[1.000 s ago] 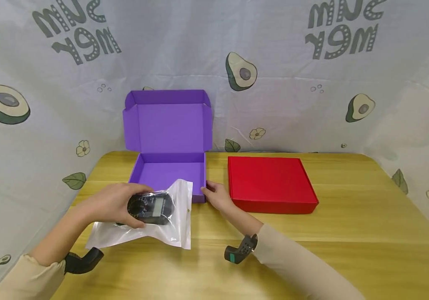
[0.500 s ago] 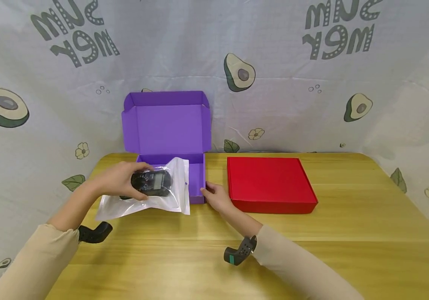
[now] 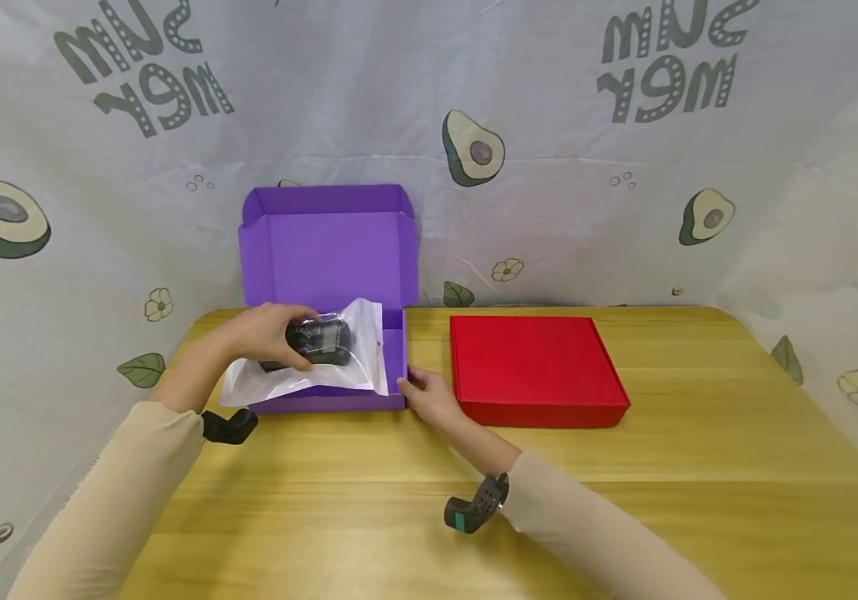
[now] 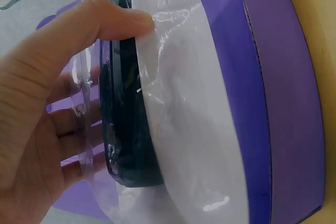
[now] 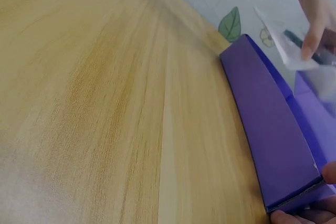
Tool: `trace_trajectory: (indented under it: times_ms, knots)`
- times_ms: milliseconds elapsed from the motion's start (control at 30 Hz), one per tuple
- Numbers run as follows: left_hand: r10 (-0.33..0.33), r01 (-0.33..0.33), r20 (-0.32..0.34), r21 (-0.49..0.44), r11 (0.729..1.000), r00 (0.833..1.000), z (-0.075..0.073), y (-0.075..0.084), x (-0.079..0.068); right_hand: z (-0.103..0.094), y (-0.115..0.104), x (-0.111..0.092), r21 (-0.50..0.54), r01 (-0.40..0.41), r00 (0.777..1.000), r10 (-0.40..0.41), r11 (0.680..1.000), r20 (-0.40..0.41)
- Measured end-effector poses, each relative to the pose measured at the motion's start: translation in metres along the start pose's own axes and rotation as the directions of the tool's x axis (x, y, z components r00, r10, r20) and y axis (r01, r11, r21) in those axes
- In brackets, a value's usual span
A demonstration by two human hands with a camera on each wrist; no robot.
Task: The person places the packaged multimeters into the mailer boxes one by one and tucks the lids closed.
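Observation:
My left hand [image 3: 267, 333] grips a black digital multimeter [image 3: 329, 340] through its clear-and-white plastic bag [image 3: 365, 358]. In the left wrist view the thumb lies across the near side of the multimeter [image 4: 126, 103], with the fingers behind it. The bagged multimeter hangs over the open purple box [image 3: 331, 403], hiding much of its inside. My right hand [image 3: 432, 398] holds the front right corner of that box. In the right wrist view, right-hand fingertips [image 5: 329, 172] sit at the top of the corner, with others low beside the wall.
The purple box's lid [image 3: 334, 258] stands upright at the back, near the patterned curtain [image 3: 564, 208]. A closed red box [image 3: 534, 367] lies to the right of my right hand. Both boxes rest on the wooden table [image 3: 353, 500].
My left hand has carried the bagged multimeter away from me and slightly right, from in front of the purple box to over it. The right hand has stayed at the box's corner.

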State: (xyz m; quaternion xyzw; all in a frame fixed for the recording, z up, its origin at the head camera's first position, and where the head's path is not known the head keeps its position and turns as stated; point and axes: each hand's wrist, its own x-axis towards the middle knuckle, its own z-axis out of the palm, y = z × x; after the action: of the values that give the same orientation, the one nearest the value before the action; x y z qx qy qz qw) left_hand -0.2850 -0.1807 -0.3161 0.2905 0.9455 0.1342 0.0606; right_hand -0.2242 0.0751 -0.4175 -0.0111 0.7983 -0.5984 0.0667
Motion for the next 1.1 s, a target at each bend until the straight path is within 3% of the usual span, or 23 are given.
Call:
trace_trajectory:
  times_ms: [167,633,1100]
  knots:
    - [-0.008,0.008,0.011,-0.005,1.000,1.000,0.008,-0.004,0.013,0.000,0.002,0.000,-0.005,0.029,1.000,-0.029,1.000,-0.007]
    - [-0.031,0.032,0.029,-0.005,0.999,0.999,0.029,-0.012,0.031,0.000,0.002,-0.001,-0.003,0.047,0.999,-0.047,0.999,0.008]
    - [-0.007,0.005,0.082,0.030,1.000,0.997,0.042,-0.006,0.043,0.000,0.004,-0.001,0.010,0.047,0.999,-0.047,0.999,0.009]
